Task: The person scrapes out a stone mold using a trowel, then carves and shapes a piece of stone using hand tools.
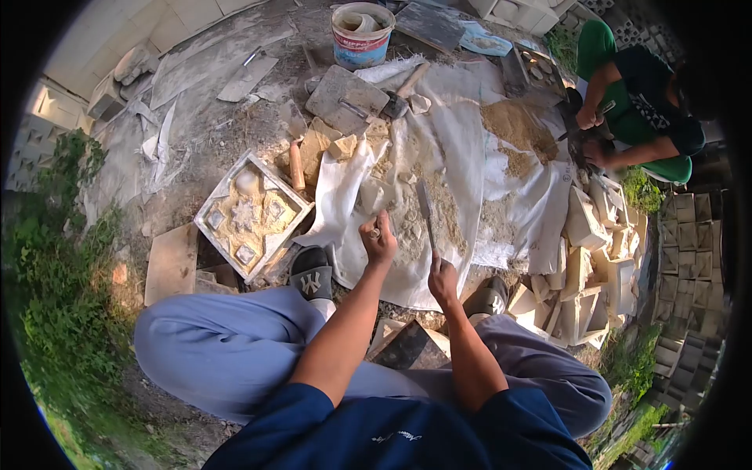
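My left hand [380,240], with a ring on one finger, is closed at the near edge of a pale stone piece [376,196] and appears to grip it. In my right hand [442,280] is a long flat metal blade [424,205], its tip pointing away from me. The blade stands just right of the stone, apart from it. Beneath both lies a white woven sheet [462,149] strewn with pale chips and dust. To the left, a square carved stone tile [252,215] shows a raised star pattern and a light rim.
A paint bucket [363,37] stands at the far side. Nearer are a hammer [401,98], a flat slab [345,100] and a brown cylindrical handle [297,166]. Broken stone blocks [583,274] pile up at right. A co-worker [638,102] crouches at the upper right.
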Motion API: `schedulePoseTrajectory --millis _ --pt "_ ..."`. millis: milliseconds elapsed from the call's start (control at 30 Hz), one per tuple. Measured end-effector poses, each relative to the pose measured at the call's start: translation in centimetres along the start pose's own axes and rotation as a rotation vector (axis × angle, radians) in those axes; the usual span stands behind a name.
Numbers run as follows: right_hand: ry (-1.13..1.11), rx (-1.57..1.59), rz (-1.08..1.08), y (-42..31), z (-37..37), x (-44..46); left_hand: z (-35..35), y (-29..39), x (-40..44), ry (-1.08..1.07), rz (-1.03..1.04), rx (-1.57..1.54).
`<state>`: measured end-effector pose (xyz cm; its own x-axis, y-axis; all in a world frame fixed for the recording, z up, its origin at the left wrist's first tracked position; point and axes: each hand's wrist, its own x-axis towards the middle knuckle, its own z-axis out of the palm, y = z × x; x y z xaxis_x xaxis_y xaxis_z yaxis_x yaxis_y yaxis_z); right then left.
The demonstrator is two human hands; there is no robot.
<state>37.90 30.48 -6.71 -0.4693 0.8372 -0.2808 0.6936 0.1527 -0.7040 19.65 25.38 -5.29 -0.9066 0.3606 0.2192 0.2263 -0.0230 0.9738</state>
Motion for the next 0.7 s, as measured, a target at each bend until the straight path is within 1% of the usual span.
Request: schedulePoseTrajectory --millis 33,67,133,167,200,267,300,333,400,467,533,600,633,667,700 --pt "0.053 -0.015 -0.035 0.3 0.5 0.1 0.0 0.0 -0.1 0.009 -0.009 0.012" --pt "0.043 -0.017 -0.039 0.6 0.9 0.6 0.1 -0.2 0.3 0.018 -0.012 0.017" --pt "0.087 0.045 -0.060 -1.6 0.0 0.0 -0.2 -0.2 0.0 -0.014 -0.027 0.019" --pt "0.099 0.063 -0.062 -2.7 -0.3 0.0 -0.3 -0.3 -0.1 -0.050 -0.101 -0.045" --pt "0.098 0.057 -0.061 -2.2 -0.2 0.1 -0.3 -0.2 0.0 -0.048 -0.106 -0.048" --pt "0.117 -0.042 -0.135 -0.7 0.8 0.0 -0.2 0.2 0.4 -0.023 -0.046 0.018" --pt "0.076 -0.067 -0.066 -0.1 1.2 -0.5 -0.3 -0.1 0.5 -0.024 -0.040 0.017" --pt "-0.033 -0.178 0.122 0.0 1.3 -0.7 -0.3 -0.7 0.5 -0.022 -0.019 -0.007" --pt "-0.045 -0.173 0.153 0.9 1.9 -0.7 -0.2 -1.4 0.5 -0.024 0.008 -0.033" --pt "-0.058 -0.133 0.134 1.2 2.0 -0.1 -0.4 -1.6 0.1 0.002 -0.132 -0.236" --pt "-0.083 -0.105 0.122 -0.7 0.7 -0.2 -0.3 -1.3 -0.1 0.013 -0.141 -0.242" --pt "-0.053 -0.040 0.147 -3.3 -0.5 0.0 -0.4 -1.3 0.0 0.000 -0.116 -0.239" --pt "-0.018 0.008 0.101 -3.0 -0.2 0.2 -0.4 -1.6 0.2 -0.019 -0.096 -0.236" --pt "-0.021 0.006 0.101 -2.5 0.2 0.3 -0.6 -1.7 0.1 -0.017 -0.099 -0.235" --pt "0.040 0.004 0.042 -1.9 0.6 0.2 -0.7 -1.2 0.2 -0.022 -0.118 -0.215"
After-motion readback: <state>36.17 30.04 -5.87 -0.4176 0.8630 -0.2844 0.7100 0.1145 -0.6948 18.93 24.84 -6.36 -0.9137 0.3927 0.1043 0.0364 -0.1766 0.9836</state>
